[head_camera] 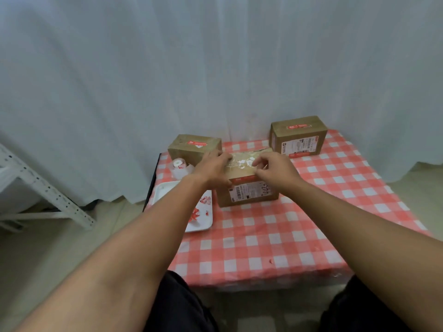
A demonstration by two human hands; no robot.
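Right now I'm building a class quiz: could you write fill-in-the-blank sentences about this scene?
The tablecloth carries ___ cardboard boxes. Its checks are red and ___. The left hand and right hand touch the box topped with clear ___. The white tray lies to that box's ___.
Missing: three; white; tape; left.

Left grip (213,167) lies flat and extended; right grip (275,170) curls in a pinch
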